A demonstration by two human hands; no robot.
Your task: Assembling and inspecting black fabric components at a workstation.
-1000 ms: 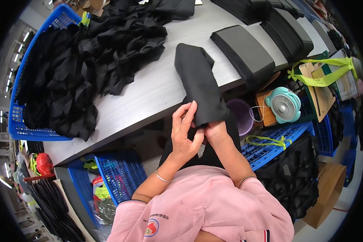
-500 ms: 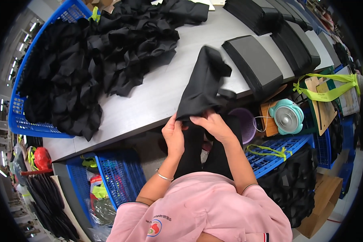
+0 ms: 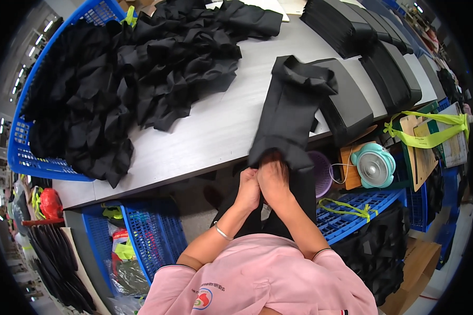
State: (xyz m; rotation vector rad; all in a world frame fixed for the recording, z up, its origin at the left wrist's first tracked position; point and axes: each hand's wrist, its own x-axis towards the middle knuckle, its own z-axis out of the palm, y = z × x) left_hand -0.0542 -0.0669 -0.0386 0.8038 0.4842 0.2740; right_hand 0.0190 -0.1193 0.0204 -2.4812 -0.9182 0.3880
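A black fabric piece, folded and tube-like, stretches from my hands up over the table edge. Its far end curls to the right across a stack of flat grey-topped black pieces. My left hand is closed in a pinch at the near edge of the fabric. Beside it, touching, my right hand reaches into the fabric's near opening, and its fingertips are hidden inside. At the left of the table, crumpled black fabric pieces spill out of a blue basket.
More stacks stand at the far right of the white table. A teal fan, a purple bin and a blue crate are at my right. Another blue crate stands below the table at left.
The fabric piece has opened out longer, its far end now over the stack. My right hand has moved into its near opening. My left hand has shifted right, up against the right one.
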